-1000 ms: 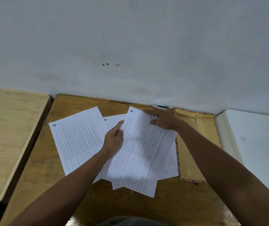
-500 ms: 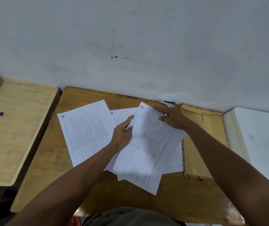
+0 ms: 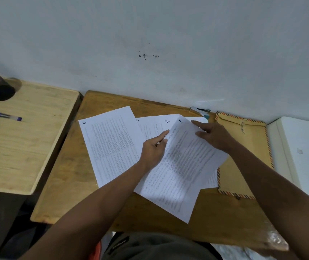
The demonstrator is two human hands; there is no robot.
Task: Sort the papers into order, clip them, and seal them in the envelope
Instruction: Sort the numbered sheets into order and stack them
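Right, from my remote seat I see both hands working on printed sheets spread over the wooden desk [image 3: 71, 177]. My view has the left hand [image 3: 152, 150] at the left edge of the top sheet [image 3: 179, 169], fingers loosely curled with the index finger stretched out; whether it truly pinches the edge I cannot tell. The right hand [image 3: 214, 136] lies with straight fingers flat on that sheet's upper right corner. Under it sits the sheet marked 4 [image 3: 157, 126], and the sheet marked 5 [image 3: 110, 145] lies further left (all overlapping, fanned). The brown envelope [image 3: 243, 162] lies flat at the right, partly under the papers. A clip [image 3: 200, 110] rests by the wall.
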